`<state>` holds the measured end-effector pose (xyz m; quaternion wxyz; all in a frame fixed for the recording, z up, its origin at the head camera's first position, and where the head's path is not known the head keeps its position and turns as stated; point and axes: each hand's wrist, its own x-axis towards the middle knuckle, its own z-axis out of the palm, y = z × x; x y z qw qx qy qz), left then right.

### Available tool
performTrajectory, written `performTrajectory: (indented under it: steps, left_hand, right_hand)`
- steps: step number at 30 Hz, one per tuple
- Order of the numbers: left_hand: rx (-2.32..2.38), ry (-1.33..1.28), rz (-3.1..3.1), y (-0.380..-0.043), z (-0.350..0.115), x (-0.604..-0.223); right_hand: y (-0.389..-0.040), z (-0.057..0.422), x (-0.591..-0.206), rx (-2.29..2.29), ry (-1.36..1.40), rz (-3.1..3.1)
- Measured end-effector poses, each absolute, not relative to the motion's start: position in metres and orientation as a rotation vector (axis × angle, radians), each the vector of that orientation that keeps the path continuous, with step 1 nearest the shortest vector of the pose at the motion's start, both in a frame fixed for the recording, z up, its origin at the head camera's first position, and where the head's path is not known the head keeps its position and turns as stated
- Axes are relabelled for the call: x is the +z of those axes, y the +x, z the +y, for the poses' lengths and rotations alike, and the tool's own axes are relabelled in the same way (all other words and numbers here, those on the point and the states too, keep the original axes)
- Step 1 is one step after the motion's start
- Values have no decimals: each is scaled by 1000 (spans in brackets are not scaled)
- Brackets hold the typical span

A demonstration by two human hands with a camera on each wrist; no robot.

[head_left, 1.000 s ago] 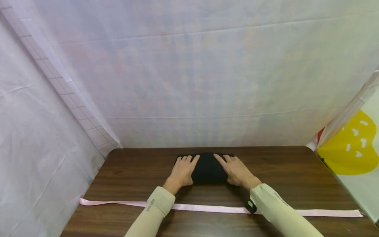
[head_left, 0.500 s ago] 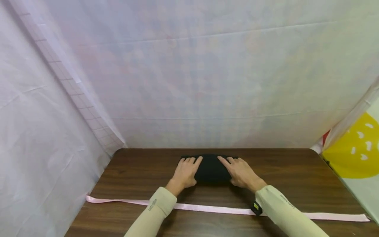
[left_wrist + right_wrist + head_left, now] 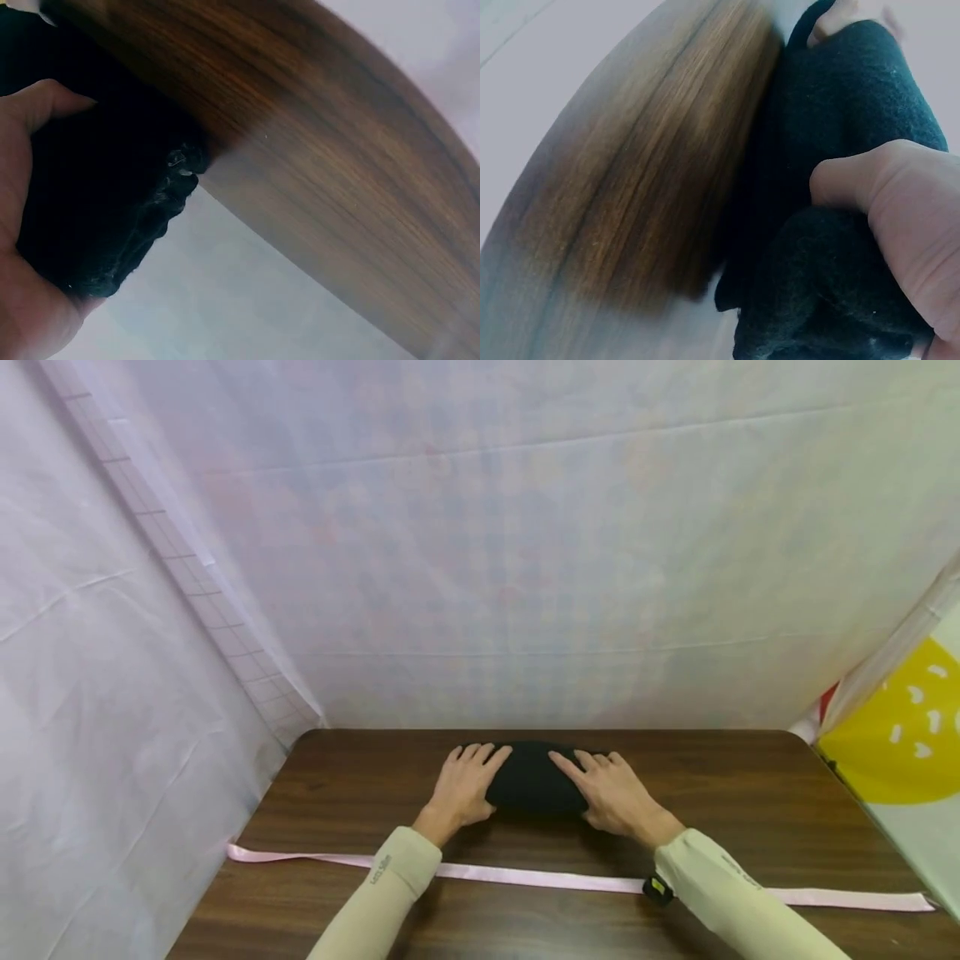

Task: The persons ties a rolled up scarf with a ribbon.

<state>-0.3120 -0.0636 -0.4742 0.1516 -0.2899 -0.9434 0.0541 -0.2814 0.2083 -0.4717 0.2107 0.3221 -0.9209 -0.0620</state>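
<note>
A thick roll of black cloth (image 3: 534,781) lies near the far edge of the table, between my two hands. My left hand (image 3: 461,789) grips its left end, thumb on the near side and fingers over the top. The right hand (image 3: 613,792) holds the other end in the same way. Up close in the left wrist view, the black cloth (image 3: 127,180) shows a bunched, uneven end. In the right wrist view the cloth (image 3: 847,97) looks fuzzy, and the thumb presses a dent into it. The fingertips on the far side are partly hidden.
A pink ribbon (image 3: 547,878) runs across the dark wooden table (image 3: 360,802), passing under both forearms. White sheeting (image 3: 487,568) hangs behind the table and on the left. A yellow patterned panel (image 3: 900,735) is at the right.
The head view has shifted slightly. Both hands keep their grip on the cloth, whose near edge sits a little farther back and looks rounder. The left fingers are spread a bit wider.
</note>
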Motion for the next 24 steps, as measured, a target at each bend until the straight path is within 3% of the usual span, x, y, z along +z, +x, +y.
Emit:
performTrajectory:
  steps: [24]
  left_hand:
    - [45, -926, -2603, -323, -68, -458]
  right_hand:
    - [-227, 186, -428, -324, 812, -2437]
